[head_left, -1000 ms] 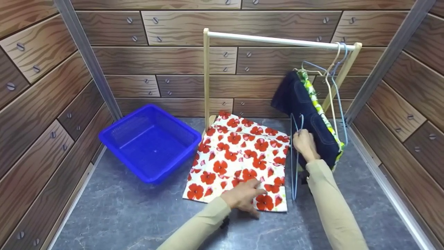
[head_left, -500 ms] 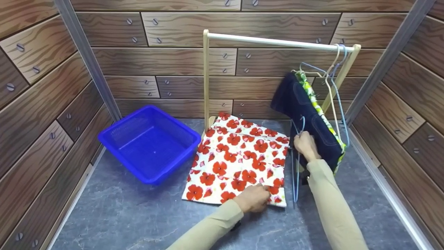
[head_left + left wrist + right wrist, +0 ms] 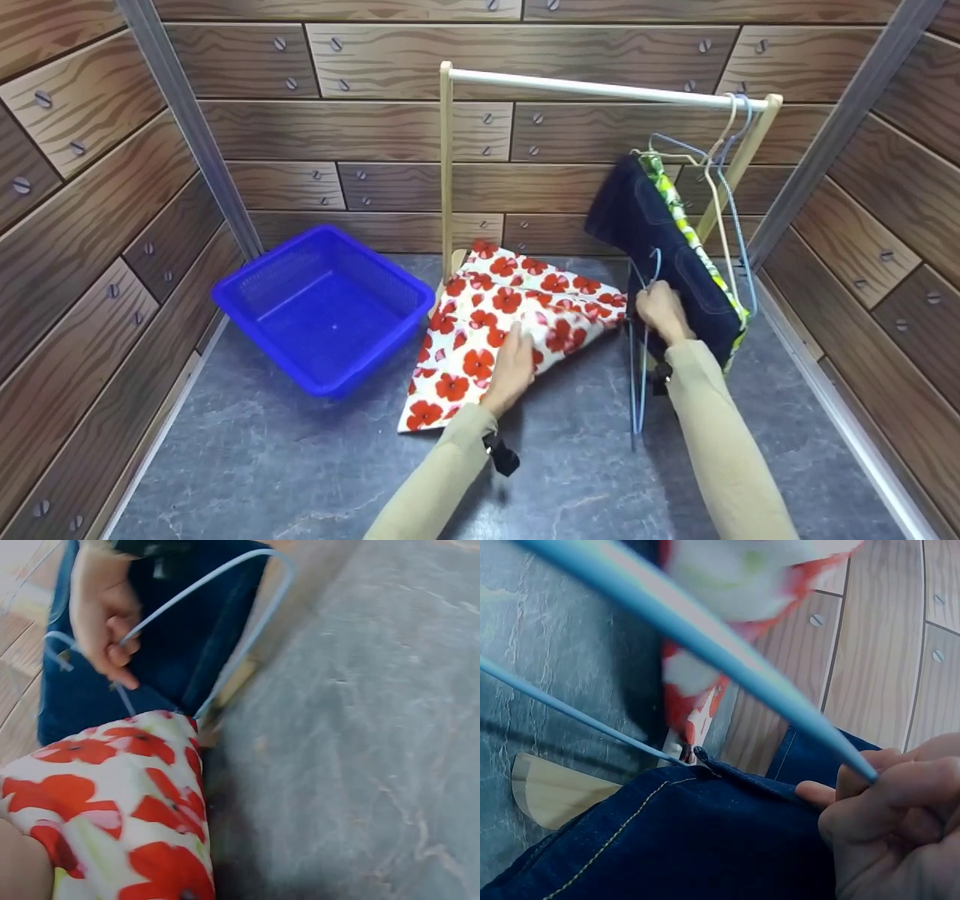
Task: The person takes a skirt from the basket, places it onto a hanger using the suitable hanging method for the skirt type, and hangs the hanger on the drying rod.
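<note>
A white cloth with red flowers (image 3: 450,360) lies on the grey floor, its near right part raised and folded back toward the middle. My left hand (image 3: 514,367) holds that raised part, fingers pointing away from me; some of its grip is hidden. My right hand (image 3: 661,311) grips a blue hanger (image 3: 772,694) near its hook, the hanger standing on edge to the right of the cloth. Right behind that hand hangs a dark denim garment (image 3: 637,202). The cloth's right tip reaches close to the blue hanger.
A blue plastic basket (image 3: 322,386) stands at the left. Behind the cloth rises a rack with a white rail (image 3: 570,86) and wooden posts. A yellow-green patterned garment (image 3: 679,214) and more hangers (image 3: 716,202) hang at its right end. Wood-patterned walls (image 3: 390,135) enclose the floor.
My left hand has taken hold of the cloth's near right part and moved it up and leftward, folding it back. My right hand stays at the blue hanger.
</note>
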Demonstrator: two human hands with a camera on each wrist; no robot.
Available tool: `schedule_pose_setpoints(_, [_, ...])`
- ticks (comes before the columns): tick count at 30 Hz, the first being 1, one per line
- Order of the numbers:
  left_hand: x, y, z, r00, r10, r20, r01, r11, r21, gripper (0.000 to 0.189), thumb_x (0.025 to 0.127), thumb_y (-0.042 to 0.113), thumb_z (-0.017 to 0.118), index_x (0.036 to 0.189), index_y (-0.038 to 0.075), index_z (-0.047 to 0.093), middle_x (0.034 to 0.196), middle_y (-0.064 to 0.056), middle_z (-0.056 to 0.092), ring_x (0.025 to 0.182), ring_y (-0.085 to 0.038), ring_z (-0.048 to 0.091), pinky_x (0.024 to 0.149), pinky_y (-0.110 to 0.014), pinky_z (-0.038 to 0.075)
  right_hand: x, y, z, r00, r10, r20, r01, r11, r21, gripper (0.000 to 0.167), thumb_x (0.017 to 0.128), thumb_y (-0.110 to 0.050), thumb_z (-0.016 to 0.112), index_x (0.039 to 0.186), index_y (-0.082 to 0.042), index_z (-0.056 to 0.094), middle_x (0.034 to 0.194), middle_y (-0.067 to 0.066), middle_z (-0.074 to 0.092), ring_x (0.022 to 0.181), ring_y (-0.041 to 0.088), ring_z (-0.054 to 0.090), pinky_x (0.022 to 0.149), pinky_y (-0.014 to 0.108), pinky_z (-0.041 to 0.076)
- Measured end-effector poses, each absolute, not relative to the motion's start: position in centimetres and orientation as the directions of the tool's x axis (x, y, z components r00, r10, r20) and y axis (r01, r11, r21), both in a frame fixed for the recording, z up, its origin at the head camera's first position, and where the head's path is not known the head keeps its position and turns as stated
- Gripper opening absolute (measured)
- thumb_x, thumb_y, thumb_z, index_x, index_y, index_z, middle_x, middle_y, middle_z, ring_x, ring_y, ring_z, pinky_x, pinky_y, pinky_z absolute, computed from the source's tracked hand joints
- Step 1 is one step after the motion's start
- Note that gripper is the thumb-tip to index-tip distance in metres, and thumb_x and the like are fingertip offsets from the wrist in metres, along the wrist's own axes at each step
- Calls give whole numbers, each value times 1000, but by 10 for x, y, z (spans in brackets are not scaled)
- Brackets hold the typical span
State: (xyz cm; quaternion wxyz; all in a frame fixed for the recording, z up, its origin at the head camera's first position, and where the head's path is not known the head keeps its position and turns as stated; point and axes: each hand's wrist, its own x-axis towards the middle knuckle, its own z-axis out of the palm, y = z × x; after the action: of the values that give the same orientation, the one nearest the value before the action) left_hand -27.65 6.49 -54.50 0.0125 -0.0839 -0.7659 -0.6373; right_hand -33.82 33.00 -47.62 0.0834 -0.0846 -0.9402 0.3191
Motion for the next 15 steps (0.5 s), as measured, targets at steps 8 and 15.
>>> schedule_pose_setpoints(8, [-283,56,-540,-971,3,240,240,8,971,31,105,24,36,122,4,53,115,-12,56,111,-18,53,100,-35,42,-343,332,-471,-979,203,-35,175,734,-657,23,88,-12,33,68,-10,44,39,-5,43,31,9,42,31,25,35])
schedule_pose_setpoints(15, [-281,54,-539,-941,-90,326,327,9,945,20,105,22,39,96,8,50,85,-1,42,86,-13,46,82,-28,40,-345,331,-468,-977,197,-81,196,680,-707,24,86,-9,34,64,-12,43,41,-5,42,32,7,42,32,23,32])
